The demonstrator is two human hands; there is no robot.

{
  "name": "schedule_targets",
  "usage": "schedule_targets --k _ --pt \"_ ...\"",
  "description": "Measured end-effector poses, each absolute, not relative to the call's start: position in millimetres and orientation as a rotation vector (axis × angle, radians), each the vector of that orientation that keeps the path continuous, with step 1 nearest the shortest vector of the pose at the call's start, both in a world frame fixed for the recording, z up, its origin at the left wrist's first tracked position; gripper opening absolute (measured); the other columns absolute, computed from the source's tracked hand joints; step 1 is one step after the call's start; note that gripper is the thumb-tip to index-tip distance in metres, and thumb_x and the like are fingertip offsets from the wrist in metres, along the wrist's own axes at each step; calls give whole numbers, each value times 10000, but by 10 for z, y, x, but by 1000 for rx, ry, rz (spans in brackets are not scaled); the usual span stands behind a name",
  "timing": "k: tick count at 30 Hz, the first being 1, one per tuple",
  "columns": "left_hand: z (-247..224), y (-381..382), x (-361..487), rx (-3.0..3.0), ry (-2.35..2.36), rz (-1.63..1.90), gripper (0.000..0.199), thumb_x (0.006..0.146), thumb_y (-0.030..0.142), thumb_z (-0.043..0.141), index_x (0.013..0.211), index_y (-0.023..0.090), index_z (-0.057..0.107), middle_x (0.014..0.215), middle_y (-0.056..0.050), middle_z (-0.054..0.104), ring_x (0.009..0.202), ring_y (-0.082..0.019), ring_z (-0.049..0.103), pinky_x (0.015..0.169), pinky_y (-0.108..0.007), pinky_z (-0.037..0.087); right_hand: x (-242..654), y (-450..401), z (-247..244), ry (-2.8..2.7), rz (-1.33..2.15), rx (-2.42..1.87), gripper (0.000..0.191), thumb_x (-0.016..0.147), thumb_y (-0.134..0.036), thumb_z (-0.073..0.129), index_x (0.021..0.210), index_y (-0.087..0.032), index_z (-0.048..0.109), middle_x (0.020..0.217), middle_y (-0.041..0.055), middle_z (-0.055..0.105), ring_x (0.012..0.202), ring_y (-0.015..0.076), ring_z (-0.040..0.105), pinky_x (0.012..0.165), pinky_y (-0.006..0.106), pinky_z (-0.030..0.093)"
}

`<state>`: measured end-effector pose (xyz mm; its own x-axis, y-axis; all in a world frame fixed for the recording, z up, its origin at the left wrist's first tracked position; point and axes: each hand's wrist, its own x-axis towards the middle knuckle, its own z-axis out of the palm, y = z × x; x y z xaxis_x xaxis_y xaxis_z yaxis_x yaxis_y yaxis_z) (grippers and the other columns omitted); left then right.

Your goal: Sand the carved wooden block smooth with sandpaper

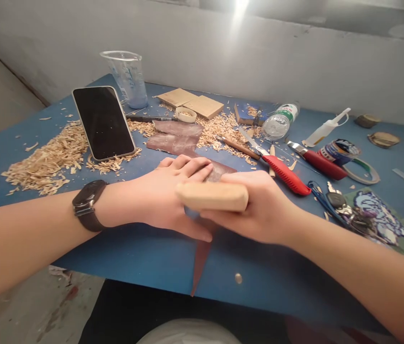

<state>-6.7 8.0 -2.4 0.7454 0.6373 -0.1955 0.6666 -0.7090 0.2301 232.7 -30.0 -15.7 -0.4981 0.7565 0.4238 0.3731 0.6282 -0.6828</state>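
Note:
My right hand (262, 208) grips a pale wooden block (219, 196) with rounded edges, above the blue table (144, 260). Just left of the block, my left hand (162, 196) lies flat with its fingers spread, pressing on a reddish-brown sheet of what looks like sandpaper (200, 267). Part of that sheet shows beyond the fingertips, and a pointed strip of it reaches the table's front edge. The block's underside is hidden. Farther back lie worn brown sheets (176, 136).
A phone (104, 122) leans upright at the left, beside wood shavings (49, 157). Behind stand a plastic cup (130, 81) and thin boards (194, 102). To the right lie a red-handled knife (288, 174), a bottle (280, 122), a tape roll (361, 171) and keys (336, 198).

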Motion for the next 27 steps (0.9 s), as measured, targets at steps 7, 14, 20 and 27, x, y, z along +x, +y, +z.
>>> schedule_targets --k 7,14,20,27 --pt "10 57 -45 2663 1038 -181 1295 723 976 714 1779 329 335 1858 -148 324 1661 -522 284 1323 -674 259 2329 -278 -172 -2149 573 -854 108 922 -244 853 1012 -219 797 954 26 841 786 190 750 737 293 579" --pt "-34 63 -86 2711 1002 -107 1203 738 999 694 1718 354 427 1825 -143 376 1629 -536 319 1306 -705 245 2346 -235 -151 -2144 593 -887 100 930 -281 846 1001 -221 810 929 21 832 800 200 752 725 291 578" --pt "-35 74 -68 2685 982 -66 1289 711 1013 691 1735 283 409 1789 -173 412 1601 -550 347 1319 -717 245 2341 -227 -152 -2081 602 -937 139 907 -293 875 1005 -221 809 929 18 833 793 208 754 728 306 592" --pt "-42 67 -74 2694 996 -105 1269 726 1015 677 1719 262 438 1802 -192 384 1644 -554 290 1339 -696 221 2374 -295 -151 -2054 541 -998 170 907 -328 882 894 -222 750 840 12 795 716 192 704 655 302 556"
